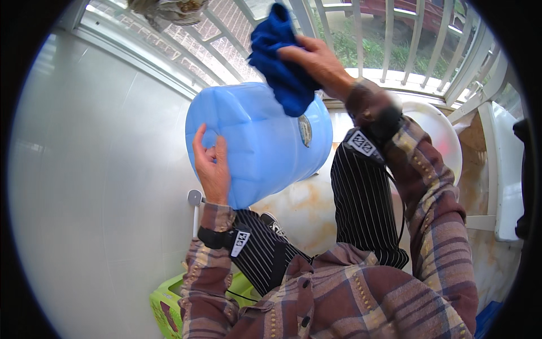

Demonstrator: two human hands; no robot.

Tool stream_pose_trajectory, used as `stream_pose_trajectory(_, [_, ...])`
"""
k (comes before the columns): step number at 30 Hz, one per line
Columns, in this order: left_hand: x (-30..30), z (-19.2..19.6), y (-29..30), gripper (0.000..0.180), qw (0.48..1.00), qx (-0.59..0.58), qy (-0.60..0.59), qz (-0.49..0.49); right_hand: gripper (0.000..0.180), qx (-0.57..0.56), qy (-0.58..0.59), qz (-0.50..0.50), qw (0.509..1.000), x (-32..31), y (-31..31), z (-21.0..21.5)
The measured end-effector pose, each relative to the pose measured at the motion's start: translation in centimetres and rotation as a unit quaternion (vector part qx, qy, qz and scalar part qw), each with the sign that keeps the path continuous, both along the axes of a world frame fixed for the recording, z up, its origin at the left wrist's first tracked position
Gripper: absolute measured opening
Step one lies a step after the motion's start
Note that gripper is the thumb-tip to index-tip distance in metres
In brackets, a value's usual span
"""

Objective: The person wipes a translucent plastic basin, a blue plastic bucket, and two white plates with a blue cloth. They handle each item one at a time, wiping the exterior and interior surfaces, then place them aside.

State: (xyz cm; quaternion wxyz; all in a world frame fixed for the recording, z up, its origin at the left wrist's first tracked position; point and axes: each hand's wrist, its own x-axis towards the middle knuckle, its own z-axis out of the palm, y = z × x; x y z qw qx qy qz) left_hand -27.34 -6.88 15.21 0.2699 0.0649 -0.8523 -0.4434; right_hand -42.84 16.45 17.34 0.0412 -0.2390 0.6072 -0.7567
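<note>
White slatted railing (389, 34) beyond marbled floor (305, 220). Your right hand (319, 63), fingers closed on crumpled dark-blue cloth (282, 73), over light-blue plastic barrel (259, 150). Your left hand (213, 171), half-open, at barrel's left end, contact unclear. Dark oval label (305, 131) on barrel, writing unreadable.

The container (259, 155) is smooth, glossy plastic — the rag (285, 70), matt, wrinkled cloth.

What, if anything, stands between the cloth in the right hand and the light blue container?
Nothing visible does: the right hand holds the dark blue cloth, which overlaps the light blue container in view; contact is unclear. The left hand is at the container's left part, away from the cloth.
</note>
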Motion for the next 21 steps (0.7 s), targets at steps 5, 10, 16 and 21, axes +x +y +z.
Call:
stream_pose_trajectory(5, [4.3, -0.4, 3.3, 0.053, 0.994, 0.019, 0.070, 0.077, 0.062, 0.100, 0.144, 0.090, 0.980, 2.8, -3.6, 3.7])
stream_pose_trajectory(10, [6.0, -2.5, 2.9, 0.060, 0.983, 0.062, 0.169, 0.042, 0.042, 0.002, 0.337, -0.051, 0.940, 10.4, -2.5, 2.5])
stream_pose_trajectory(16, [10.2, -5.7, -1.2, 0.064, 0.952, 0.260, 0.155, 0.052, 0.025, 0.003, 0.489, -0.078, 0.869, 19.6, -1.4, 0.9])
stream_pose_trajectory(21, [12.2, -5.5, -2.0, 0.047, 0.951, 0.294, -0.086, -0.047, 0.023, 0.051, 0.478, -0.023, 0.877, 20.2, -0.4, 3.1])
